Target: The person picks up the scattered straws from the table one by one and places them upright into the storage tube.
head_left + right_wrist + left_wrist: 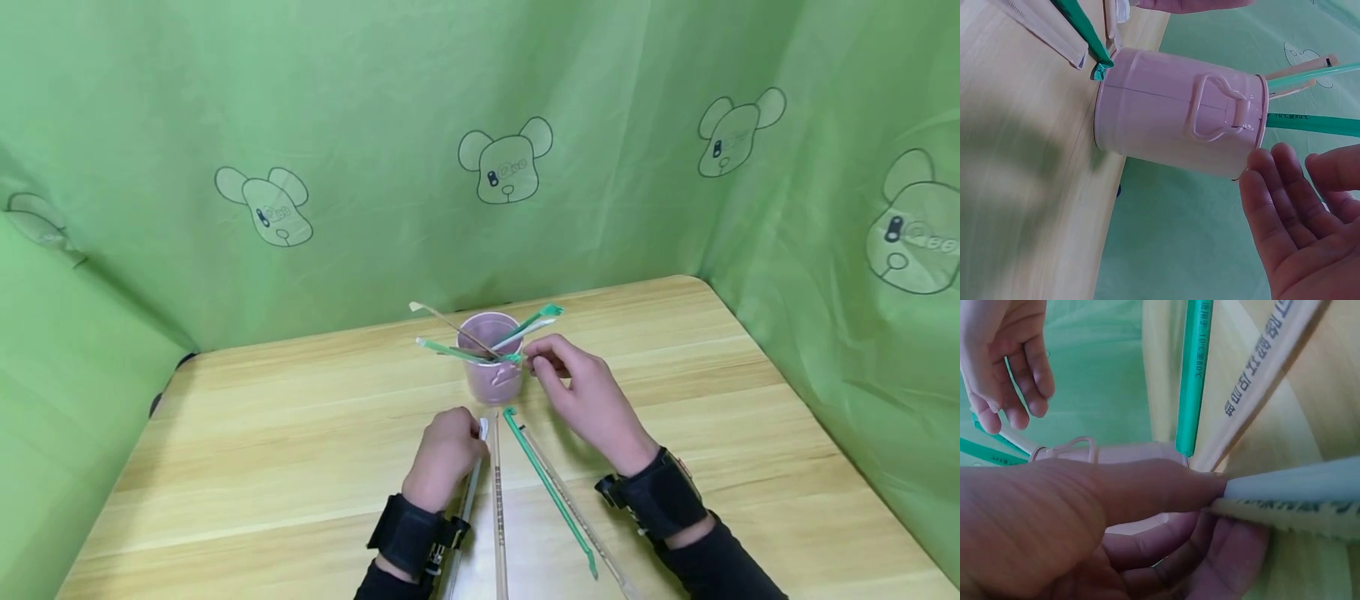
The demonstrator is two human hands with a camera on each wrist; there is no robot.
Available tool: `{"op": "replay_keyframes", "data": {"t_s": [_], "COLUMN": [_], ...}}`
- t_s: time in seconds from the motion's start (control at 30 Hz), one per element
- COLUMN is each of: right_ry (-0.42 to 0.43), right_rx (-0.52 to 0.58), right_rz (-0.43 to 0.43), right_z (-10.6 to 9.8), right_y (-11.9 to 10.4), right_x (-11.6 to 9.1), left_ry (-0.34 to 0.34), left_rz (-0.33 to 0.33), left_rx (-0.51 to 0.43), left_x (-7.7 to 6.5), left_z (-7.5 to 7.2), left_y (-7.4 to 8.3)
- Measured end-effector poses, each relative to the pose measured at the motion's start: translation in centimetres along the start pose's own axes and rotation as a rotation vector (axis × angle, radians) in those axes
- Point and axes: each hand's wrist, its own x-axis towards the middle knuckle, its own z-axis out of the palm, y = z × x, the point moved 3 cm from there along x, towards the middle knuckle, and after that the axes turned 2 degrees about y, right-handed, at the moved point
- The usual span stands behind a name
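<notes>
A small pink bucket [1166,106] with a looped side handle stands upright on the table, several straws poking out of its top. My left hand [450,450] is in front of it, thumb and fingers pinching the end of a white straw [1297,480]. Along that one runs a beige straw with dark print [1297,515]. My right hand [588,396] hovers beside the bucket's rim, fingers loosely bent, no straw visible between them in the right wrist view. A green straw in the bucket [1316,124] passes close to its fingertips.
In front of the bucket lie a printed beige straw [500,508], a green straw [551,492] and another beige straw [573,504]. The wooden table [262,433] is bordered by green cloth walls [375,208] with bear-head drawings.
</notes>
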Motion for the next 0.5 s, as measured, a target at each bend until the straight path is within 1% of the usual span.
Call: {"op": "replay_keyframes", "data": {"t_s": [0.13,0.23,0.3,0.43,0.5], "right_ry": [-0.005,-0.006,-0.013,-0.052,-0.070], "right_rx": [0.005,0.006,0.002,0.005,0.003], "right_rz": [0.007,0.012,0.020,0.044,0.050], "right_z": [0.0,-0.1,-0.1,0.0,0.1], "right_y": [0.1,0.1,0.1,0.2,0.3], "right_x": [-0.1,-0.1,0.0,0.0,0.0], "left_ry": [-0.026,-0.046,-0.060,-0.070,-0.063], "left_rz": [0.004,0.017,0.010,-0.009,-0.002], "left_rx": [-0.028,-0.068,-0.102,-0.152,-0.162], "left_x": [0.2,0.3,0.3,0.3,0.3], "left_z": [-0.3,-0.8,-1.1,-1.6,-1.8], "left_y": [-0.2,-0.3,-0.4,-0.4,-0.4]}}
